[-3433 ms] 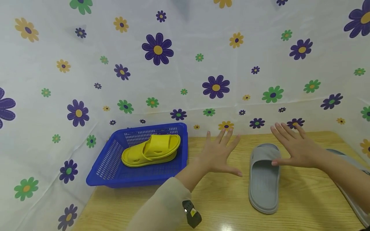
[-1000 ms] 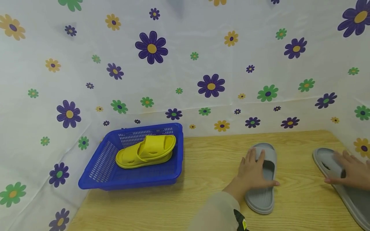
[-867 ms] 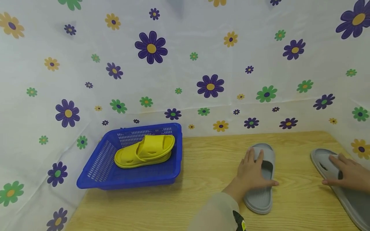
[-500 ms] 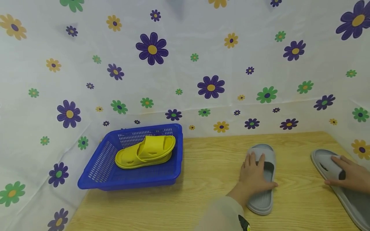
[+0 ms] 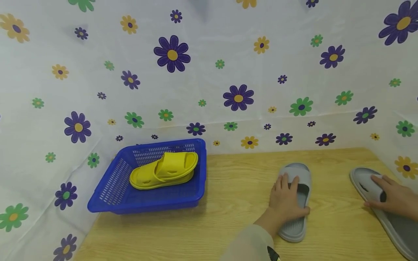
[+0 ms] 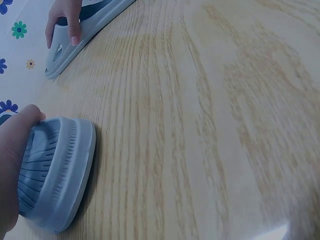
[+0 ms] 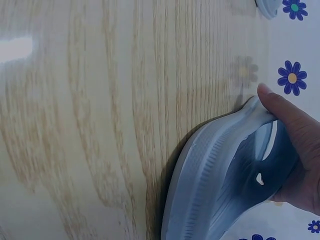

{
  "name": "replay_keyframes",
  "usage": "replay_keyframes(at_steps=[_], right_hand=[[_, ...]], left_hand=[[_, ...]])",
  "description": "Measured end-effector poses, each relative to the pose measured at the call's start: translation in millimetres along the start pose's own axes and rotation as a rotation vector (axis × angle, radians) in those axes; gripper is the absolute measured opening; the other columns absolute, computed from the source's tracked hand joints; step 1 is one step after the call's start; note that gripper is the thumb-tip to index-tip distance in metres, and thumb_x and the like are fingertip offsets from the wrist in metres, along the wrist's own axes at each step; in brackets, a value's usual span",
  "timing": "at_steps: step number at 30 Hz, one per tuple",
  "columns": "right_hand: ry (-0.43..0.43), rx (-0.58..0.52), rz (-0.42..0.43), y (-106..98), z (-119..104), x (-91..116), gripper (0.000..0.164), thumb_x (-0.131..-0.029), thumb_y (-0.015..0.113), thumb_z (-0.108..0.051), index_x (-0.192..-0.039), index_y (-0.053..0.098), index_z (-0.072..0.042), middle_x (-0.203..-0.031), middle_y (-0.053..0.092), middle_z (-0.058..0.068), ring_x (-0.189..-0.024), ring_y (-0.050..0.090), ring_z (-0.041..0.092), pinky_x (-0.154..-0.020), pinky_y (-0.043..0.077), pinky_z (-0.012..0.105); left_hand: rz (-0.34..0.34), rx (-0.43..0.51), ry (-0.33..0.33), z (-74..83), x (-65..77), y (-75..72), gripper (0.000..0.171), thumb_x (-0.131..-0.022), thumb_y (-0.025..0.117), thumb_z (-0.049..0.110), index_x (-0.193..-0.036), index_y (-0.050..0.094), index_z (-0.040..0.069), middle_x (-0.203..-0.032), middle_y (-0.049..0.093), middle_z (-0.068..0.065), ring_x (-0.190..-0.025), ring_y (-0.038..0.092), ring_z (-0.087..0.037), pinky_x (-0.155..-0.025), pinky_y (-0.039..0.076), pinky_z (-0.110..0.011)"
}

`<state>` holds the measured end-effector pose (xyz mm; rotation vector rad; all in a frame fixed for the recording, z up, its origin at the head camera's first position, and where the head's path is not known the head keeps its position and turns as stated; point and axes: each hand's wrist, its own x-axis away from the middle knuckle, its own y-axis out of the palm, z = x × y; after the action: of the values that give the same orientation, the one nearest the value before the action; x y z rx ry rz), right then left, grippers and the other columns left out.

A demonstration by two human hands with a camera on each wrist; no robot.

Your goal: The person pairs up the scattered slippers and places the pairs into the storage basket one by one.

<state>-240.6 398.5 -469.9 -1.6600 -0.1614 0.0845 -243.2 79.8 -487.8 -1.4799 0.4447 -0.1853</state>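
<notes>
Two grey slippers lie on the right part of the table in the head view. My left hand [image 5: 285,201] holds the nearer-to-middle slipper [image 5: 298,175], thumb at its right edge, fingers by the strap. The left wrist view shows that slipper's heel end [image 6: 75,165] close to the table. On the far right, my right hand [image 5: 396,197] grips the other grey slipper [image 5: 360,177] across its strap. In the right wrist view the thumb presses this slipper's [image 7: 200,170] edge; the other fingers are mostly hidden.
A blue plastic basket [image 5: 153,208] stands at the left of the wooden table [image 5: 235,188]. In it lie yellow slippers [image 5: 176,166], one resting on another. A white cloth [image 5: 209,79] with printed flowers hangs behind and at the sides.
Both hands, earlier raised with spread fingers, have come down to the right onto the grey slippers. Over the last second they have barely shifted; the left fingers have drawn slightly back along the strap.
</notes>
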Motion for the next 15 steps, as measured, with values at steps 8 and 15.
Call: replay_keyframes(at_steps=[8, 15], right_hand=[[0.001, 0.025, -0.014, 2.9, -4.6, 2.3, 0.101, -0.073, 0.070, -0.059, -0.127, 0.034, 0.019, -0.121, 0.029, 0.054, -0.095, 0.046, 0.066, -0.074, 0.045, 0.067], [0.001, 0.041, 0.050, 3.4, -2.3, 5.2, 0.102, -0.071, 0.073, -0.056, -0.128, 0.032, 0.018, -0.120, 0.031, 0.052, -0.089, 0.050, 0.064, -0.069, 0.048, 0.063]], left_hand=[[0.015, -0.022, 0.049, -4.5, 7.1, 5.2, 0.091, -0.072, 0.058, 0.072, -0.146, 0.030, 0.027, -0.146, 0.034, -0.005, -0.132, 0.036, -0.022, -0.102, 0.040, -0.030], [0.016, 0.011, 0.064, -4.6, 7.1, 1.8, 0.087, -0.073, 0.059, 0.069, -0.145, 0.031, 0.030, -0.147, 0.033, -0.002, -0.132, 0.036, -0.020, -0.097, 0.043, -0.030]])
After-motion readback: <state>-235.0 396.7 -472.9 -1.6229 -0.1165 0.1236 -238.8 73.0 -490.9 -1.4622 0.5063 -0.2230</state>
